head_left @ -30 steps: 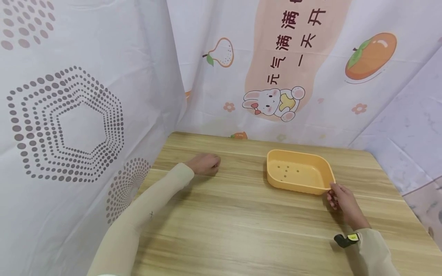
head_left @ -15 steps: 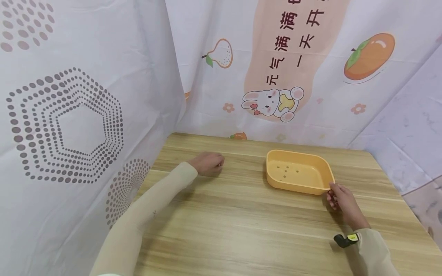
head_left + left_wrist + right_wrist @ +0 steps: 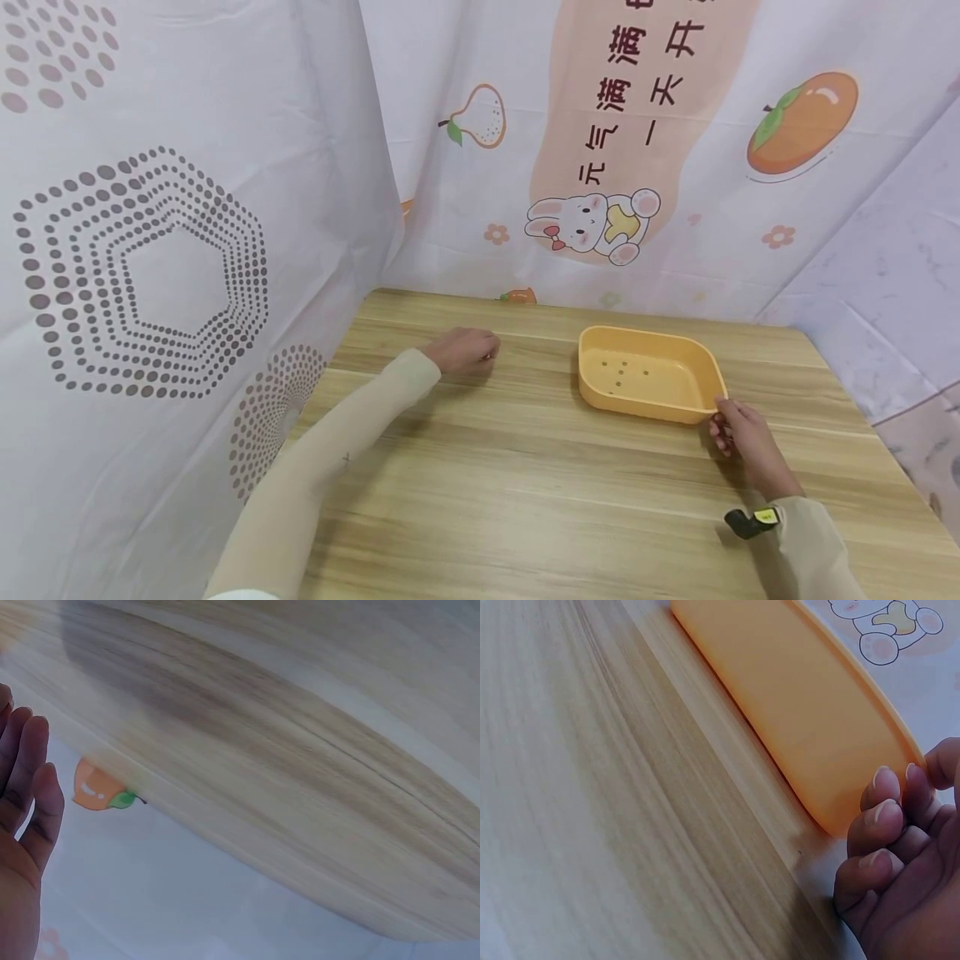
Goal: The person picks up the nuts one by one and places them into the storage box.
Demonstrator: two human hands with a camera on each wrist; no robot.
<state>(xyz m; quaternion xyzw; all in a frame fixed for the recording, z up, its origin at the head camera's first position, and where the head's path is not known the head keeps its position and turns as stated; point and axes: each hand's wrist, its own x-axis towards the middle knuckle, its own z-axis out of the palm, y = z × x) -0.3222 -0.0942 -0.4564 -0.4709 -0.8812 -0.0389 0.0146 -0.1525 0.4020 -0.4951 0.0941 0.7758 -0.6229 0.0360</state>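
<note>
An orange-yellow plastic basket (image 3: 652, 410) with rounded corners sits on the wooden table, right of the middle in the head view. Several small dark spots (image 3: 620, 372) dot its floor. At its near right corner my right hand (image 3: 746, 437) pinches the rim between thumb and index finger; the right wrist view has the other fingers (image 3: 866, 874) curled below, beside the basket's wall (image 3: 795, 705). My left hand (image 3: 467, 350) hovers over the table to the left of the basket, apart from it. In the left wrist view its fingers (image 3: 34, 754) are loosely bent, with nothing visible in them.
Behind the wooden table (image 3: 480, 500) hangs a white printed curtain (image 3: 480, 217), reaching down to the table's back edge. A dotted grey-white curtain (image 3: 315, 208) borders the left side. A black strap piece with a yellow label (image 3: 753, 522) sits at the right wrist.
My left hand has drifted to the right across the table, towards the basket. My right hand and the basket have stayed in place.
</note>
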